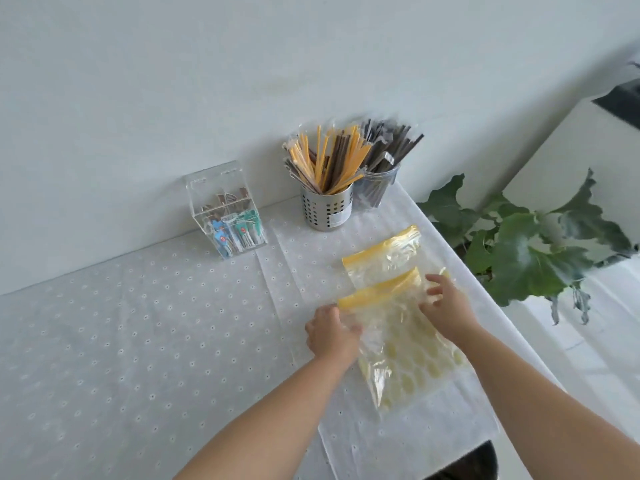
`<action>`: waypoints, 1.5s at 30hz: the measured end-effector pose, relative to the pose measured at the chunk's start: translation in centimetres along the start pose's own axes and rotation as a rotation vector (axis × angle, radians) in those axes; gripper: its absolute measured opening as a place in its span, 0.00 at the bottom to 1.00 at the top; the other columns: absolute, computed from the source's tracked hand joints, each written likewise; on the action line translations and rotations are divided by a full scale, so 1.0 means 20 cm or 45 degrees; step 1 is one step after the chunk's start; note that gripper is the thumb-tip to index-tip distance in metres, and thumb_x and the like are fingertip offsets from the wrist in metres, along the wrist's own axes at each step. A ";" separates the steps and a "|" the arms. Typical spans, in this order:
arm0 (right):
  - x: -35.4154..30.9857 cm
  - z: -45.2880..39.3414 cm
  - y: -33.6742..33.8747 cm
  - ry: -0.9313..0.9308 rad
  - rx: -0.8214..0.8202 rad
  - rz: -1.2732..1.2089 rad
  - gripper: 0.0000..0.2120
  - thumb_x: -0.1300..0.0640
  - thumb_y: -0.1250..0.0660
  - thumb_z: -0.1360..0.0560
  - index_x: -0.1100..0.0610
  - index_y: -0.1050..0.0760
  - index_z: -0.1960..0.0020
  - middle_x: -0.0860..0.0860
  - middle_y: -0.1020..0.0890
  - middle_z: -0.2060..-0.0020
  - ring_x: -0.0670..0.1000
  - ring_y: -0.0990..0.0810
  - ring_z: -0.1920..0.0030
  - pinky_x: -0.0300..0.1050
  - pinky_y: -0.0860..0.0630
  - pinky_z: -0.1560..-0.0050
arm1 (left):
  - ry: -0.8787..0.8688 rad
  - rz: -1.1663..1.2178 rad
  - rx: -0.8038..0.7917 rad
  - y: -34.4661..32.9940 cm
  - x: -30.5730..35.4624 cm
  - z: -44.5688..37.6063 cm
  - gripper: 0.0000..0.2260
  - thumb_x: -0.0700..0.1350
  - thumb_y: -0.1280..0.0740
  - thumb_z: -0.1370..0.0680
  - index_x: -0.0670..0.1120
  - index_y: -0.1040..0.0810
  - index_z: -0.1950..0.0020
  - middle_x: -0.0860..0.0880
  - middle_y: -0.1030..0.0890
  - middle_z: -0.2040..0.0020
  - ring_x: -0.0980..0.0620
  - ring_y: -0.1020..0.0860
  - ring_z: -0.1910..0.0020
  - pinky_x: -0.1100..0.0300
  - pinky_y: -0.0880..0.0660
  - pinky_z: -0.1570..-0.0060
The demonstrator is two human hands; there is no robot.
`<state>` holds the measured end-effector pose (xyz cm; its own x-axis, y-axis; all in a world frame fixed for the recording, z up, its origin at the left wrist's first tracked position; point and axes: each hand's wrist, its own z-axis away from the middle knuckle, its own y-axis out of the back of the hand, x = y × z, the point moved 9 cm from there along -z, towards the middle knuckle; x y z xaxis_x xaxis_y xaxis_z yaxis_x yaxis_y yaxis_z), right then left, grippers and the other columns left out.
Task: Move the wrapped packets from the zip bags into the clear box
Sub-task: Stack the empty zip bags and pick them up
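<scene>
My left hand (330,332) covers the corner of the near clear zip bag with a yellow strip (408,344), so my fingertips and grip there are hidden. The bag overlaps the second yellow-strip bag (384,256). Print on the packets in the clear acrylic box (227,211) is too small to read. My forearms run off the bottom edge.

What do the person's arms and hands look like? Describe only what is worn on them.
Both forearms are bare to the frame's bottom edge: no sleeves show. The left hand and right hand wear no gloves, and no watch, bracelet or ring can be seen. The picture is slightly blurred, so a thin ring could be missed.
</scene>
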<state>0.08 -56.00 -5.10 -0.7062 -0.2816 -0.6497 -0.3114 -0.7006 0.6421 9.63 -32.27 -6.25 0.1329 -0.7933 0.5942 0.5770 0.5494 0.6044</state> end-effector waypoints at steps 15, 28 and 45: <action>-0.09 -0.25 0.30 -0.086 0.197 -0.369 0.12 0.58 0.34 0.24 0.54 0.19 0.41 0.49 0.20 0.57 0.49 0.24 0.63 0.40 0.25 0.61 | -0.086 0.523 0.137 0.05 0.27 -0.23 0.05 0.49 0.36 0.21 0.50 0.28 0.56 0.51 0.19 0.57 0.51 0.24 0.61 0.58 0.30 0.61; -0.02 -0.24 0.14 -0.007 -0.029 0.099 0.30 0.56 0.34 0.27 0.49 0.38 0.27 0.53 0.26 0.46 0.52 0.23 0.60 0.42 0.26 0.66 | 0.128 0.549 -0.057 -0.17 0.18 -0.12 0.31 0.42 0.32 0.26 0.53 0.43 0.28 0.50 0.34 0.40 0.46 0.28 0.46 0.52 0.29 0.46; 0.31 0.32 -0.08 -0.394 -0.764 -1.064 0.16 0.67 0.32 0.25 0.53 0.21 0.41 0.57 0.17 0.45 0.54 0.18 0.48 0.50 0.23 0.40 | 0.232 0.806 -0.558 -0.15 0.09 0.16 0.09 0.35 0.37 0.21 0.49 0.27 0.47 0.54 0.18 0.73 0.54 0.18 0.73 0.60 0.22 0.74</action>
<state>-7.78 -52.37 -7.53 -0.5708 0.5549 -0.6051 -0.4663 -0.8257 -0.3173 5.57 -34.49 -5.40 0.6498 -0.4159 0.6362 0.6078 0.7869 -0.1063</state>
